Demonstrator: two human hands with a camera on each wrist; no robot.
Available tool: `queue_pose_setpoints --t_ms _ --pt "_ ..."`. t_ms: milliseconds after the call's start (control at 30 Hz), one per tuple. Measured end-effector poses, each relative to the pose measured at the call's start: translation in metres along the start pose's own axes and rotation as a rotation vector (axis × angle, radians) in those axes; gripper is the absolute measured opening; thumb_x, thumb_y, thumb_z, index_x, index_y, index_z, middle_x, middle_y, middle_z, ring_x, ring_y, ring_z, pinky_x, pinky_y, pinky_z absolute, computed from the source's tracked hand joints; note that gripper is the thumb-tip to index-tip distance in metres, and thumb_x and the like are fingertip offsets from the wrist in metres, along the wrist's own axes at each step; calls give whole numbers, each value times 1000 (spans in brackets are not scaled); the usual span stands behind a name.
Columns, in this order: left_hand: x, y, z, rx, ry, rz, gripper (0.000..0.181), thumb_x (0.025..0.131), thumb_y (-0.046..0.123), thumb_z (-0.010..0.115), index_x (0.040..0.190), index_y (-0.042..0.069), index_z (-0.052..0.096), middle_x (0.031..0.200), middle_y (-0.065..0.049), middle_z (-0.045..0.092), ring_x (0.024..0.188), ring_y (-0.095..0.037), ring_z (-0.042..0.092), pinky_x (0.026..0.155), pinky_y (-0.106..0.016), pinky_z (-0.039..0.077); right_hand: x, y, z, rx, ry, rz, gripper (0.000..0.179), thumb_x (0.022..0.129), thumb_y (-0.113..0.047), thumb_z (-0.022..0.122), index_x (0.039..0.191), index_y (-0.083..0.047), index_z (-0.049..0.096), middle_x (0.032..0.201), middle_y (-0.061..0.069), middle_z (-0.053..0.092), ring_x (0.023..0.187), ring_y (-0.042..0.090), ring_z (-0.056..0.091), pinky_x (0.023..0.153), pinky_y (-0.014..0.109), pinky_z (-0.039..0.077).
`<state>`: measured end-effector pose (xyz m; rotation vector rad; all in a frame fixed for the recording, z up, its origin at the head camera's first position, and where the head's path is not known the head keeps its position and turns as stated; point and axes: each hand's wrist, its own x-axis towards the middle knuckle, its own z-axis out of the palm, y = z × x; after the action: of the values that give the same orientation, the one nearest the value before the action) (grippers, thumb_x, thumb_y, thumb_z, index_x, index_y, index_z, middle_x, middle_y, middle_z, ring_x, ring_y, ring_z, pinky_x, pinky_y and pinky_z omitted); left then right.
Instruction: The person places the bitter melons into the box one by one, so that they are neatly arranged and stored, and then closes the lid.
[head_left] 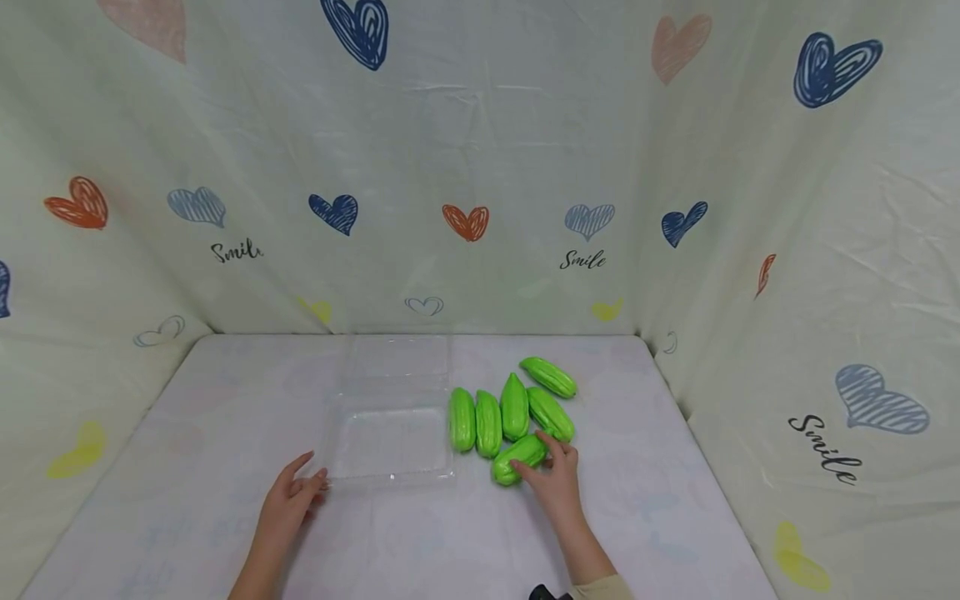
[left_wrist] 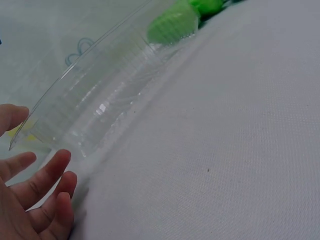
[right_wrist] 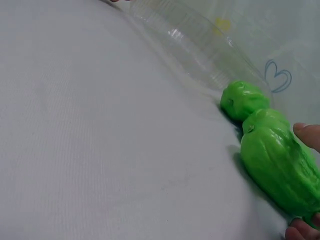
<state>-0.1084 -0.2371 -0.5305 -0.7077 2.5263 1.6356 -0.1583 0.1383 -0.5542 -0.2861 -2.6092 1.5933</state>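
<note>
In the head view, my right hand [head_left: 557,482] grips a green ridged gourd [head_left: 519,459] by its sides, thumb on one side and fingers on the other. That gourd [right_wrist: 280,162] lies slanted on the table in the right wrist view, where only the tips of the hand show. My left hand [head_left: 291,493] is beside the near left corner of a clear plastic box [head_left: 393,477], fingers loosely bent. In the left wrist view, the thumb of this hand [left_wrist: 35,200] is at the rim of the box [left_wrist: 95,100]; whether it touches cannot be told.
Several more green gourds [head_left: 488,423] lie right of the box, some side by side. The transparent lid [head_left: 400,357] lies open behind the box. A white cloth covers the table [head_left: 420,542], and a heart-printed curtain [head_left: 480,150] rises at the back and sides.
</note>
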Motion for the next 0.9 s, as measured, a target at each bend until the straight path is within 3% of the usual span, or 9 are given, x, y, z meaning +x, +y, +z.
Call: queue_pose_setpoints --t_ms 267,500,900 --pt "0 -1 -1 -43 2 -17 58 99 27 55 147 2 34 93 -5 70 75 -13 59 59 -26 47 1 -7 3 14 -17 47 74 76 -25 85 137 -3 51 128 27 35 86 24 45 65 32 44" --pt "1 0 1 -75 29 -45 57 98 25 55 146 3 36 93 -6 70 73 -13 60 56 -24 46 3 -10 3 36 -23 79 73 78 -25 84 138 -2 49 131 30 34 88 28 50 62 33 51" --pt "-1 -2 2 -118 8 -43 58 98 26 57 148 6 35 94 -3 69 75 -11 60 59 -24 48 6 -12 4 97 -22 108 69 80 -19 81 138 0 47 131 30 33 88 29 52 60 34 55"
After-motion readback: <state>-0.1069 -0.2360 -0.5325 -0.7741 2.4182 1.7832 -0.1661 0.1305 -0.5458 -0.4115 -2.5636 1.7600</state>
